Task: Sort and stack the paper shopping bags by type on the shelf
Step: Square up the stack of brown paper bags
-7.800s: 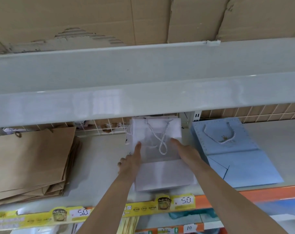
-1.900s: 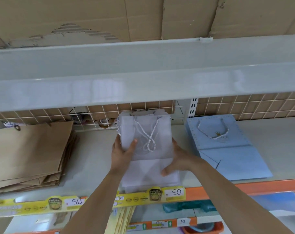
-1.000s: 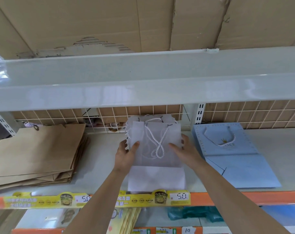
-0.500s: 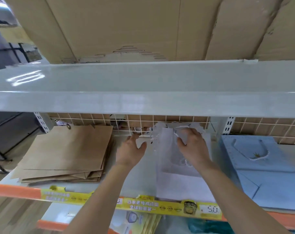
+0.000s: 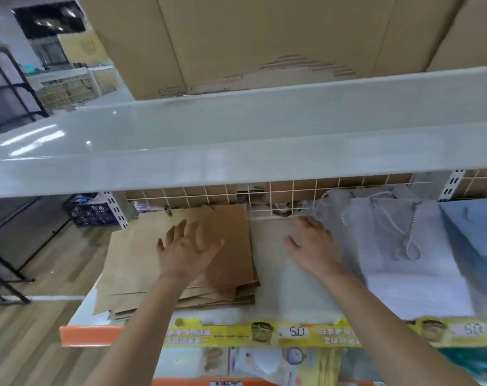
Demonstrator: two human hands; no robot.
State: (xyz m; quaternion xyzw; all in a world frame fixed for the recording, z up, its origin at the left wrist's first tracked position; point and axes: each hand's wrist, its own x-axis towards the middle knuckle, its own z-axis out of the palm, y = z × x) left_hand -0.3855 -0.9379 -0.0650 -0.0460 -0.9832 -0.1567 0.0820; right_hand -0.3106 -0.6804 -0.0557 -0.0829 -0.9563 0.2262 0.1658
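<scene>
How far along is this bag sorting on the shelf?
Three separate piles already lie on the shelf: brown bags, white bags, blue bags. The white pile looks squared. Now the left hand is spread over the brown bags, the right hand beside the white pile. The brown stack is fanned and uneven, so straightening it looks left.

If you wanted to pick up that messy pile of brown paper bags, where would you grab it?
Probably by the near right corner of the brown paper bag stack, coming from the shelf's open front. The bags lie flat and fanned there, so fingers can slip under the exposed edges.
</scene>
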